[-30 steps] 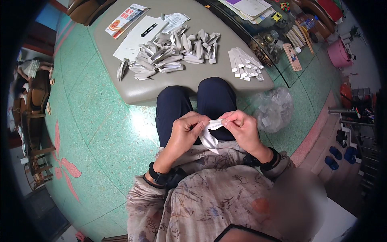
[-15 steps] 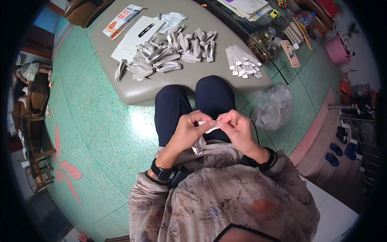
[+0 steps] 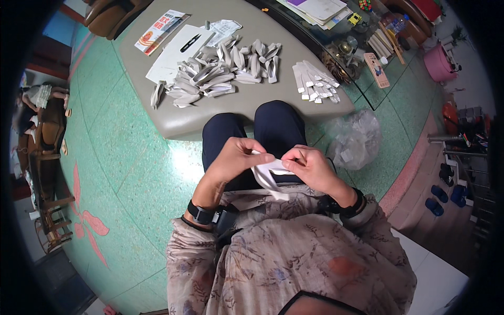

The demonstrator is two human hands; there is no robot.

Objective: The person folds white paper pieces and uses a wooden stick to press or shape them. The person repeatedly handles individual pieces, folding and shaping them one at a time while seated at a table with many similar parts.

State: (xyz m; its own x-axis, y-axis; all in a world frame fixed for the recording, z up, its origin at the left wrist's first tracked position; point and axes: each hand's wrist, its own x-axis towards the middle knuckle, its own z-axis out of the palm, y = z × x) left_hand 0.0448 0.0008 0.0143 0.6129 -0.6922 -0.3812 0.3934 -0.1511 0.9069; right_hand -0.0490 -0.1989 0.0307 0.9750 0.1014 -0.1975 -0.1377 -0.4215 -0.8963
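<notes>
Over my lap I hold a soft white strip (image 3: 264, 177), which may be cloth or paper. My left hand (image 3: 235, 158) pinches it between thumb and fingers. Close beside it, my right hand (image 3: 310, 166) pinches the strip's other part. One end curves down toward my shirt. Past my knees, on a grey padded surface (image 3: 137, 97), lies a heap of folded grey-white strips (image 3: 210, 76). To its right, flat white strips (image 3: 315, 81) lie fanned out in a small pile.
Behind the heap are a white sheet (image 3: 170, 63) with a black pen-like tool (image 3: 190, 43) and a printed booklet (image 3: 160, 31). A clear plastic bag (image 3: 357, 139) rests on the floor by my right knee. A dark glass-topped table (image 3: 336, 39) stands at the far right.
The white strip has opened out between my hands, and its loose end has swung right. My left hand has risen slightly and moved a little left, widening the gap between my hands.
</notes>
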